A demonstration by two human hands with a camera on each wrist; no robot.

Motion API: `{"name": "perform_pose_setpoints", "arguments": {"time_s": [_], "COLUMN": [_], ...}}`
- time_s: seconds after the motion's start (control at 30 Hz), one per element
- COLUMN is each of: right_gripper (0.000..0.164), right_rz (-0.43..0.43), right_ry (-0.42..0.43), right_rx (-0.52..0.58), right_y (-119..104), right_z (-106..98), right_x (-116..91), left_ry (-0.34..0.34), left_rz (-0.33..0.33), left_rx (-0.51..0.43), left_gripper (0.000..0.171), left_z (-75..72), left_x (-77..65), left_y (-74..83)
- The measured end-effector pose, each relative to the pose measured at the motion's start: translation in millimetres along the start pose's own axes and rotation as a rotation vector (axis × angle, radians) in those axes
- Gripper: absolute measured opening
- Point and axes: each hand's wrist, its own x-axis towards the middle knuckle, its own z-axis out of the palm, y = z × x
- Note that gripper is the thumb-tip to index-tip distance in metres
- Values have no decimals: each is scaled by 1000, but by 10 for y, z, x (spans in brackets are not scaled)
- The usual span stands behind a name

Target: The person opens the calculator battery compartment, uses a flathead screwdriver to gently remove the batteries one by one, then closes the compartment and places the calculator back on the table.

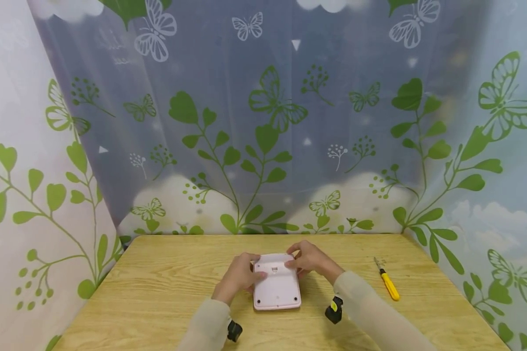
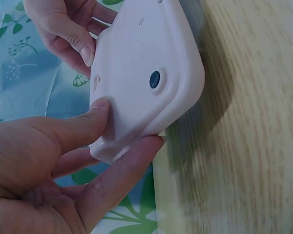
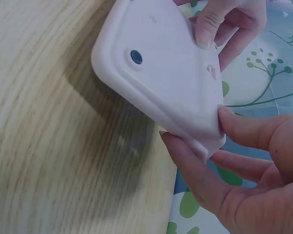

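A pale pink device that looks like a calculator (image 1: 276, 288) is held with its back upward over the table. Two dark round feet sit near its lower corners, and a small slot shows in its upper part. My left hand (image 1: 239, 275) grips the left edge, thumb (image 2: 98, 119) on the back and fingers beneath. On the opposite side, my right hand (image 1: 313, 261) grips the upper right corner, its thumb (image 3: 237, 127) also on the back. Both wrist views show the casing (image 2: 136, 53) tilted, with its shadow on the wood. The front face is hidden.
A screwdriver (image 1: 390, 286) with a yellow handle lies on the wooden table (image 1: 167, 278) to the right. Several tiny pieces, perhaps screws, lie near its tip. A curtain (image 1: 228, 195) with leaves and butterflies stands behind the table's back edge.
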Motion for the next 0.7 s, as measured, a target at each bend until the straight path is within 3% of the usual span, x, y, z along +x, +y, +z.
{"name": "perform_pose_setpoints", "arguments": {"time_s": [0.4, 0.7], "right_gripper": [44, 46], "right_rz": [15, 38], "right_ry": [6, -6], "right_rx": [-22, -42], "right_y": [57, 90], "right_z": [50, 85], "right_x": [-21, -42], "left_ry": [25, 29], "left_rz": [-19, 4], "left_rx": [31, 14], "left_gripper": [60, 59], "left_z": [44, 85], "left_x": [-73, -102], "left_y": [4, -24]}}
